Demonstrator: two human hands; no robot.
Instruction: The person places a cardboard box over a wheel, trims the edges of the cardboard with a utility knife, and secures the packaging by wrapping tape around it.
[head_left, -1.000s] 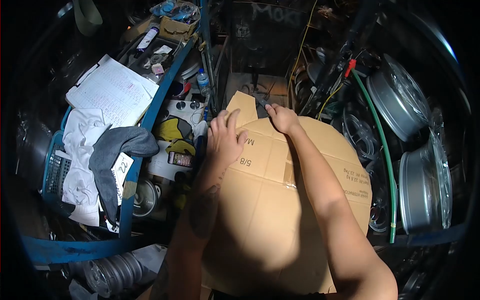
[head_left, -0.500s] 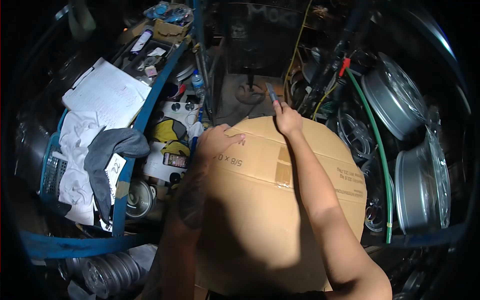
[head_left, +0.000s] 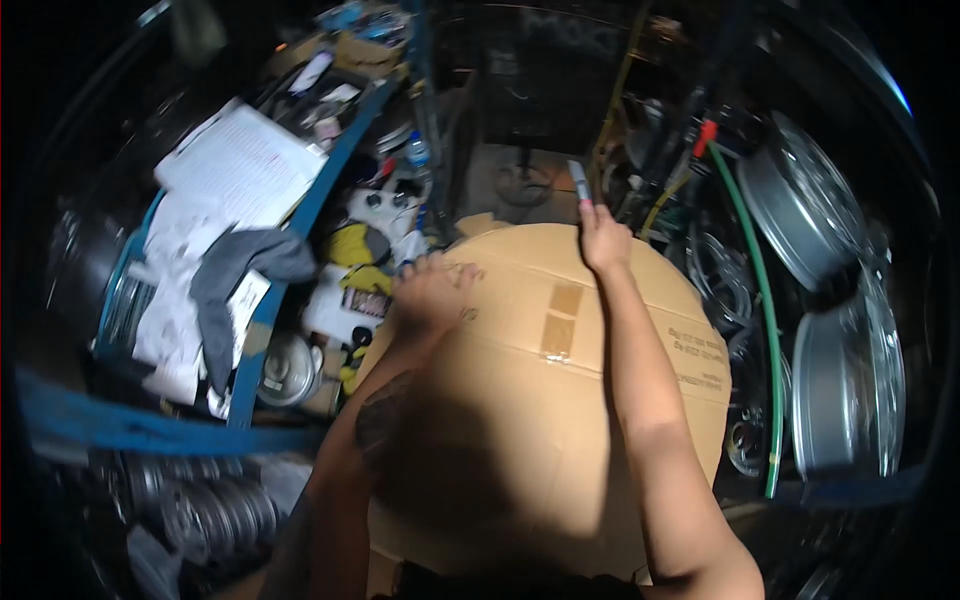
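Observation:
A large round-cut sheet of cardboard (head_left: 520, 400) with printed lettering and a strip of brown tape lies in front of me. My left hand (head_left: 435, 297) rests on its upper left edge, fingers spread. At the far edge, my right hand (head_left: 606, 240) is closed around a utility knife (head_left: 579, 183), whose blade end points up and away, beyond the cardboard. A small torn cardboard piece (head_left: 476, 226) sticks out at the far left rim. My shadow darkens the middle of the sheet.
Silver wheel rims (head_left: 848, 380) in plastic wrap stand on the right behind a green pole (head_left: 757, 300). To the left, a blue frame bar (head_left: 318, 180) borders papers (head_left: 245, 160), a grey cloth (head_left: 245, 262) and yellow-and-grey gloves (head_left: 355, 250). A water bottle (head_left: 417, 152) stands farther back.
My left hand has slid a little closer to me along the cardboard's left edge, its fingers now more spread. My right hand still grips the knife at the far edge. The view has shifted slightly.

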